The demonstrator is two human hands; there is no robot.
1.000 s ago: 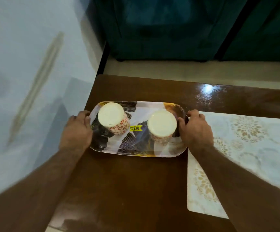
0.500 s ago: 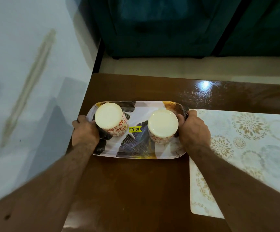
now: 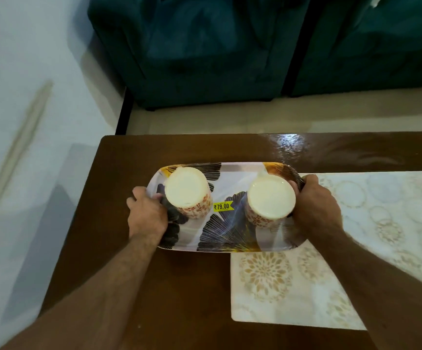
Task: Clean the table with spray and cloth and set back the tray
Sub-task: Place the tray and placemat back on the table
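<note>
The left hand (image 3: 148, 218) and right hand (image 3: 313, 205) clamp the ends of the patterned tray (image 3: 235, 178), its right end over the placemat (image 3: 381, 223). Any tilt could topple both upturned cups (image 3: 185, 186).

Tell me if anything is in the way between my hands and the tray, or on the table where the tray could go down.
Nothing visible is. Your left hand and right hand already grip the tray by its short ends. Two cups ride on it. Below lies only bare table and the placemat, which the tray's right end overlaps.
</note>
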